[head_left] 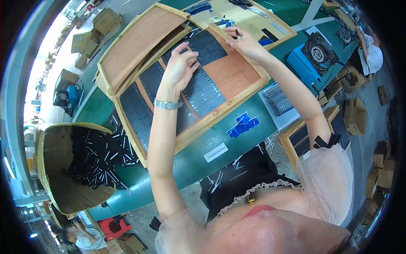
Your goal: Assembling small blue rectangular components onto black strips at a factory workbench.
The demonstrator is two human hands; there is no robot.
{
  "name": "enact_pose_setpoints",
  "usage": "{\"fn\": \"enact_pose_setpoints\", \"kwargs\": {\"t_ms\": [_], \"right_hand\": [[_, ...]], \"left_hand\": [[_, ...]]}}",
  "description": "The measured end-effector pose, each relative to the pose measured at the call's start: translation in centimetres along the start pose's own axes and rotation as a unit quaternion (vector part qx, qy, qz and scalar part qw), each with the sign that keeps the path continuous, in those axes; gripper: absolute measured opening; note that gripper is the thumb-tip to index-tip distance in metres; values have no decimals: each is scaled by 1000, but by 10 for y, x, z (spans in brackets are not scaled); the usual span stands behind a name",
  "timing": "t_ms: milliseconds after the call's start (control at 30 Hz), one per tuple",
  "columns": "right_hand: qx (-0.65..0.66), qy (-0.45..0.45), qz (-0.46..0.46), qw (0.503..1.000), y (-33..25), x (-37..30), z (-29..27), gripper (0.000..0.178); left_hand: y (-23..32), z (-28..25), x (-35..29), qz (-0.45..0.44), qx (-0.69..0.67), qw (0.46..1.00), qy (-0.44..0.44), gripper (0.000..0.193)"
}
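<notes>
A shallow wooden tray (215, 111) lies tilted on the green table, holding rows of thin black strips (204, 95) with pale ends. Part of its reddish-brown floor (230, 74) is bare on the right side. My left hand (182, 67) hovers over the strips in the middle, fingers loosely bent and apart, with nothing visible in them. At the tray's far right rim, my right hand (244, 44) has its fingers closed round a small dark thing (238, 34), too small to name. A second wooden tray (141, 44) rests across the far left side of the first.
To the left stands a large cardboard box (50, 169) with many black strips and white sticks. Blue tape pieces (243, 125) and a white label (215, 152) lie near the table's front edge. A blue fan unit (305, 63) stands at right. A co-worker (372, 53) is beyond it.
</notes>
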State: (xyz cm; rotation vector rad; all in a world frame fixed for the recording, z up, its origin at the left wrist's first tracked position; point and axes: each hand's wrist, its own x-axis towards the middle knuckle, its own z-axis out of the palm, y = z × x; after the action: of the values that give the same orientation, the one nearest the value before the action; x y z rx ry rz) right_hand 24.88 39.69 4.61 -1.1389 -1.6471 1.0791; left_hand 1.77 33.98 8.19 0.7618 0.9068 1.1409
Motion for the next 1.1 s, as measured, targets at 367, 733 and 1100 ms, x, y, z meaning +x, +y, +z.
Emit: {"fn": "enact_pose_setpoints", "kwargs": {"t_ms": [367, 733, 1100], "right_hand": [[108, 8, 180, 978, -6, -7, 6, 49], [110, 22, 135, 985, -22, -28, 2, 39], [-176, 61, -9, 983, 88, 12, -148, 29]], "left_hand": [[-1, -5, 38, -83, 38, 996, 9, 76], [5, 2, 24, -64, 60, 996, 2, 53], [38, -58, -131, 166, 439, 877, 101, 23]]}}
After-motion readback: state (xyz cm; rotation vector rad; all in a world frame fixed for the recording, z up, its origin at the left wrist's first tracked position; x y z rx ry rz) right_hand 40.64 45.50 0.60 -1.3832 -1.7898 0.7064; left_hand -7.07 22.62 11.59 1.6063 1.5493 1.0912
